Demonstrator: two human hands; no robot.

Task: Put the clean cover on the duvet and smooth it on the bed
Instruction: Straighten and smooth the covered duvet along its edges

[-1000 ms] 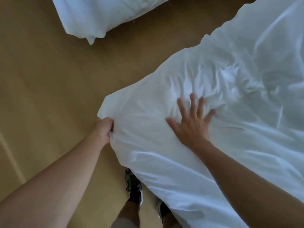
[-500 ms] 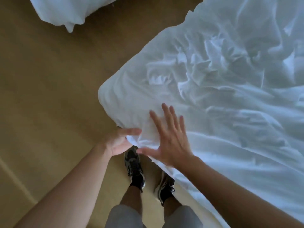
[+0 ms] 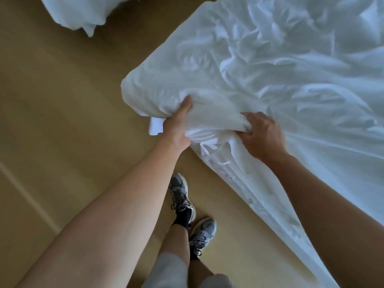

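Observation:
A white duvet in its white cover (image 3: 270, 65) lies crumpled across the bed, filling the right and top of the head view. Its near corner bulges out over the floor. My left hand (image 3: 178, 123) grips that corner from below, thumb pressed into the fabric on top. My right hand (image 3: 259, 136) holds a bunched fold of the cover edge just to the right, fingers curled round it. A small white tag (image 3: 154, 127) hangs by the left hand. Thin white ties (image 3: 207, 150) show at the cover's open edge between the hands.
Tan wooden floor (image 3: 62, 121) fills the left side. Another white piece of bedding (image 3: 79, 11) lies at the top left. My feet in grey trainers (image 3: 180, 194) stand on the floor close to the bed edge.
My right hand went from flat and spread on the duvet to gripping a fold at the edge. My left hand took a fuller grip of the corner. The corner is now bunched between both hands.

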